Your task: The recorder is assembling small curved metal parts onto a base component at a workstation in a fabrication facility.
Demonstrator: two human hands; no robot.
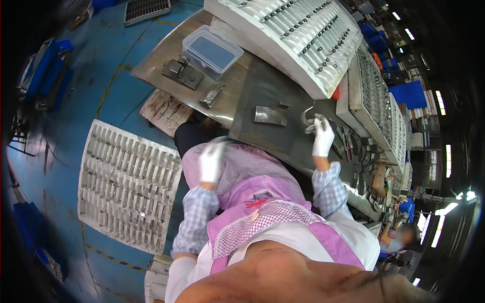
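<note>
My right hand (323, 137), in a white glove with greyed fingertips, is over the dark work mat. Its fingers are closed on a small curved metal piece (306, 114). My left hand (212, 160), also gloved in white, is above my lap beside the table edge. Motion smears its fingers, and I see nothing certain in them. A bent sheet-metal piece (270, 115) lies on the mat left of my right hand. Farther left are a small metal block (210, 96) and a metal fixture (182, 74) on a plate. Pliers (348, 144) lie right of my right hand.
A clear plastic box (212, 49) stands at the back of the table. A large white tray (323, 83) with rows of small dark parts leans beyond the mat. Another slotted tray (126, 189) is at my left, near a worn stool (166, 112). A co-worker (401, 237) is far right.
</note>
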